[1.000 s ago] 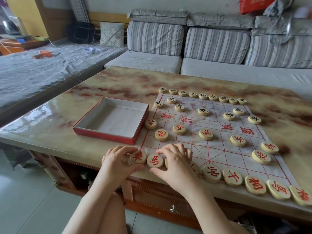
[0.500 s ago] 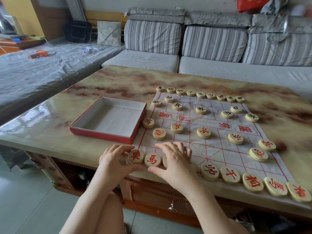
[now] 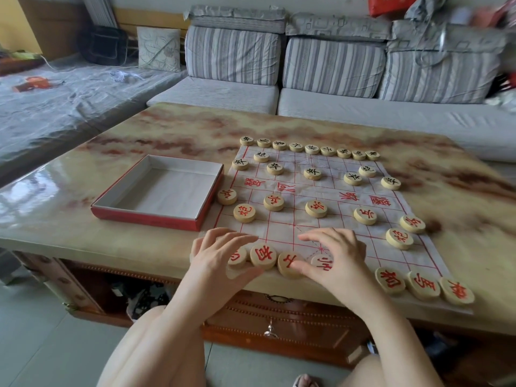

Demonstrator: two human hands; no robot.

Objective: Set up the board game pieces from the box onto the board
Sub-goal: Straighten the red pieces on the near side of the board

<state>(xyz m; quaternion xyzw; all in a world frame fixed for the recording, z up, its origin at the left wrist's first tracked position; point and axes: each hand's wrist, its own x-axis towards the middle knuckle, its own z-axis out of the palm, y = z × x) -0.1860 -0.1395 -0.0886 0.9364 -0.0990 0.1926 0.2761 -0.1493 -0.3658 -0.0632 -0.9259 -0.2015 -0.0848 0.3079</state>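
Observation:
A white paper board (image 3: 293, 227) with a red grid lies on the table. Black-lettered round wooden pieces (image 3: 312, 149) line its far edge, with more (image 3: 312, 173) in front of them. Red-lettered pieces (image 3: 316, 208) stand on the near half. My left hand (image 3: 220, 258) curls over the leftmost near-row piece (image 3: 236, 258), beside another piece (image 3: 263, 256). My right hand (image 3: 335, 261) covers the middle of that row, its thumb against one piece (image 3: 287, 264) and its fingers over another piece (image 3: 321, 263). Three more pieces (image 3: 423, 284) end the row at the right.
A red box (image 3: 145, 216) with an empty white inside sits on the marble-patterned table (image 3: 167, 127), touching the board's left edge. A striped grey sofa (image 3: 332, 68) runs behind the table. The near row lies close to the table's front edge. My knees are below.
Both hands have slid right along the near row. My right hand now covers the middle pieces, and the third piece has come into sight beside its thumb.

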